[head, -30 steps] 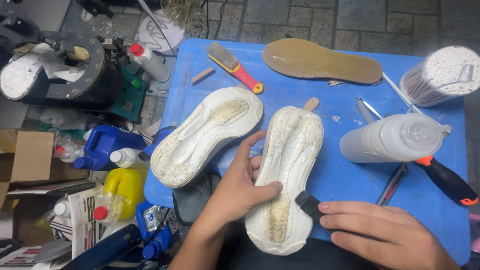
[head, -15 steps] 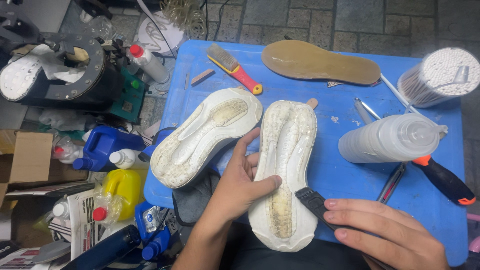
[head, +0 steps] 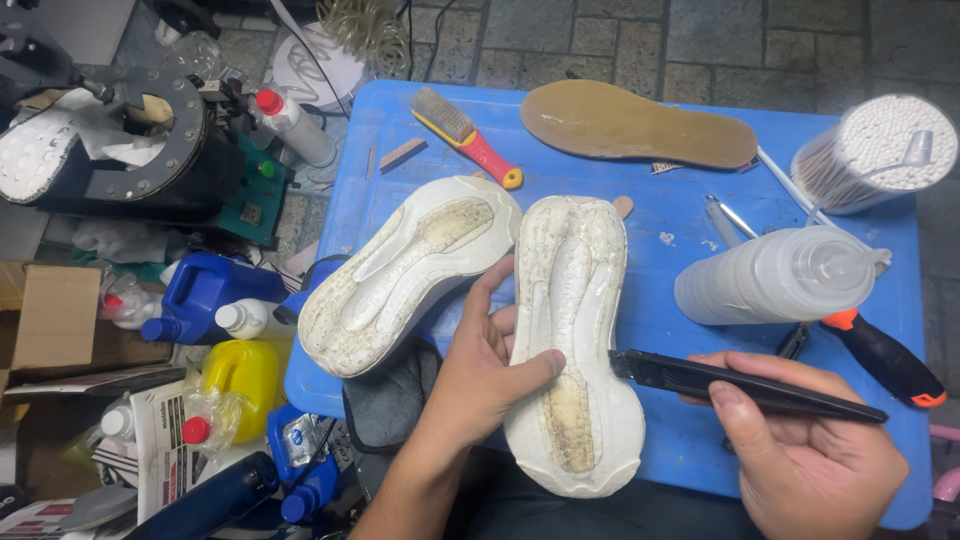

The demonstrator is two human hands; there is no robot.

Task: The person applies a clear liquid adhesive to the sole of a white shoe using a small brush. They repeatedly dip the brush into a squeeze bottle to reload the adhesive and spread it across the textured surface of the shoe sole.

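The white midsole (head: 572,345) we hold overhangs the near edge of the blue counter (head: 660,330), so we judge it could tip or slide off if our left hand (head: 478,375) loosens. The black scraper (head: 740,386) points its tip at the midsole's waist, near our left thumb; a slip there could gouge the foam or nick the thumb. The squeeze bottle (head: 775,275) lying on its side just beyond could roll if bumped. Our left hand is partly open, fingers under the midsole's edge and thumb pressed on top. Our right hand (head: 815,455) is curled closed around the scraper's handle. A second white midsole (head: 405,270) lies just beside, touching the first at the toe
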